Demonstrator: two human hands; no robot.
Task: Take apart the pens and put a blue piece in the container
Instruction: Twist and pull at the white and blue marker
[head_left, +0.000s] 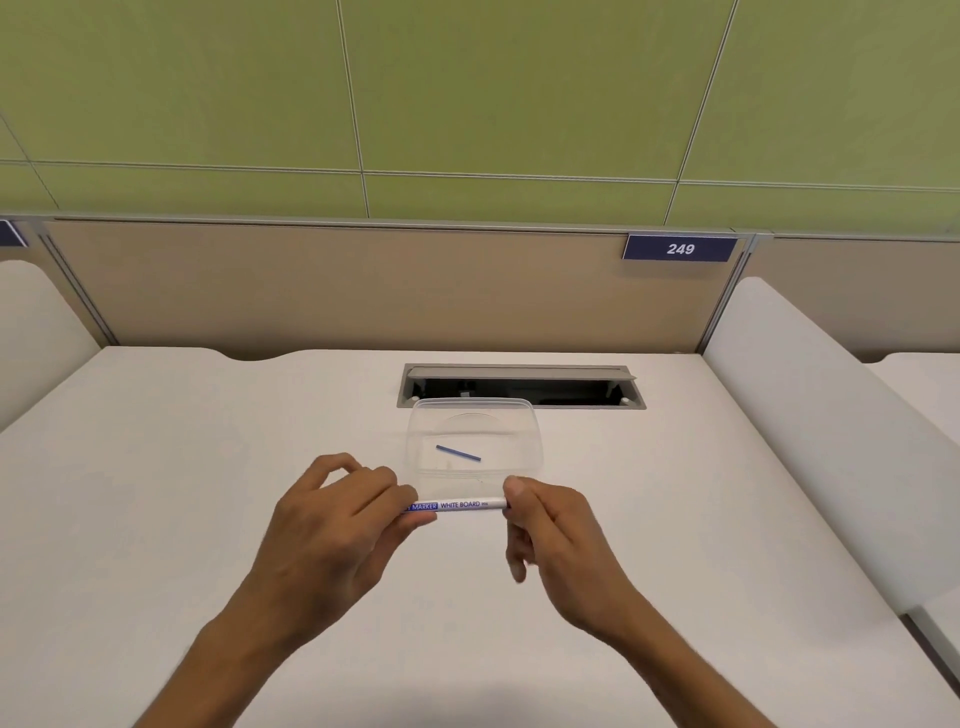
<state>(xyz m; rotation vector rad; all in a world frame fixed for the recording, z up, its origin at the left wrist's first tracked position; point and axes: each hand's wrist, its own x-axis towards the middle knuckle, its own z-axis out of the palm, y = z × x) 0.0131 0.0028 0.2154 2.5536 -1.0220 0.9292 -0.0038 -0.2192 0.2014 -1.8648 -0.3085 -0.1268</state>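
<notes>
Both hands (332, 525) (561, 540) grip marker (462, 504) (beside container (524, 415) edge).

Bare desk (182, 467) either side, container (524, 415) ahead, open cable tray (519, 387) behind it

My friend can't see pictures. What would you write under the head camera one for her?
Two hands hold a whiteboard marker sideways above a white desk, the left hand gripping one end and the right hand pinching the other. Just behind it sits a clear plastic container with a thin blue piece inside.

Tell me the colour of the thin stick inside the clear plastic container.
Blue, seen in the head view.
</notes>
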